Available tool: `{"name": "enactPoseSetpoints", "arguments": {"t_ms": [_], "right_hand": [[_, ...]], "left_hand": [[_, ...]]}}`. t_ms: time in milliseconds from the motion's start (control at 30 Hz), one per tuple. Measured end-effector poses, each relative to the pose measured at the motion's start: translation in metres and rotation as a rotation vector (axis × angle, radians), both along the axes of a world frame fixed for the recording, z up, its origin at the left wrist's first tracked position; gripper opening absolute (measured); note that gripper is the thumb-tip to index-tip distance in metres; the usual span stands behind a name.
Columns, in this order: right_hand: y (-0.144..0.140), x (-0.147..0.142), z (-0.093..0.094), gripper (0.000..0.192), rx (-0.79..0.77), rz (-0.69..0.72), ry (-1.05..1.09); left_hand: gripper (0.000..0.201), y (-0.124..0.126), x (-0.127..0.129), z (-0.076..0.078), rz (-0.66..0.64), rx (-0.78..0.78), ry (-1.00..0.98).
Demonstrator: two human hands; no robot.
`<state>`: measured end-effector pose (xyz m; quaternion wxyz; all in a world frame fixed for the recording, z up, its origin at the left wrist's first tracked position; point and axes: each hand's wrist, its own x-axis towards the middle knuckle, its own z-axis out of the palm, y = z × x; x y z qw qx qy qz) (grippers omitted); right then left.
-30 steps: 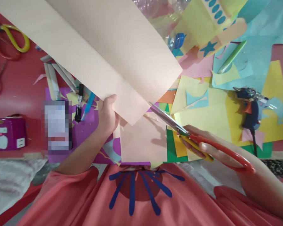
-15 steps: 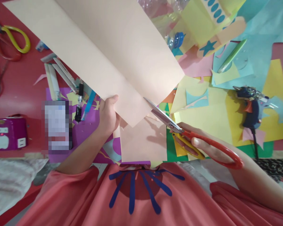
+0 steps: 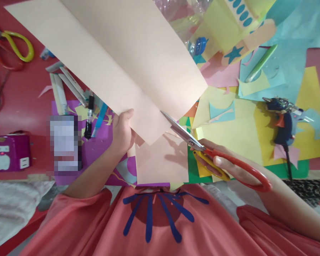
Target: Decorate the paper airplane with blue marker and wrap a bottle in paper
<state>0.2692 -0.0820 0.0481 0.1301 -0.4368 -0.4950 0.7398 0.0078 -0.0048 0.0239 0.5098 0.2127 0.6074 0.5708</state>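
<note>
My left hand grips the near left edge of a large peach sheet of paper, thumb on top. The sheet slants up and away to the left, with a lengthwise crease. In my right hand is a pair of scissors with one red and one yellow handle. Their blades point up and left and lie at the sheet's near end, along a cut edge. Beneath the sheet's near corner lies a smaller peach piece of paper.
Left are a phone, a black marker, other scissors and a purple box. On the right, a glue gun lies on yellow paper. Blue paper, coloured scraps and a green pen lie farther back, near a blue-capped bottle.
The scissors and my right hand have shifted very slightly left. The large sheet and my left hand have stayed almost in place.
</note>
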Motion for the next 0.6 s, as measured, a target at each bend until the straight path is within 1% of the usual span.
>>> {"name": "enactPoseSetpoints", "arguments": {"t_ms": [100, 300, 433, 600], "right_hand": [[-0.002, 0.001, -0.002, 0.057, -0.066, 0.022, -0.017], [-0.005, -0.006, 0.001, 0.056, -0.086, -0.041, -0.042], [-0.006, -0.007, -0.002, 0.053, -0.061, -0.050, -0.035], [-0.006, -0.009, -0.003, 0.053, 0.038, -0.051, -0.073]], "left_hand": [[0.007, 0.000, 0.000, 0.001, 0.010, -0.005, -0.011], [0.008, -0.001, -0.001, 0.000, 0.003, 0.016, -0.044], [0.009, -0.001, -0.002, 0.000, 0.022, 0.009, -0.030], [0.011, -0.001, -0.003, 0.000, 0.005, -0.042, -0.031]]}}
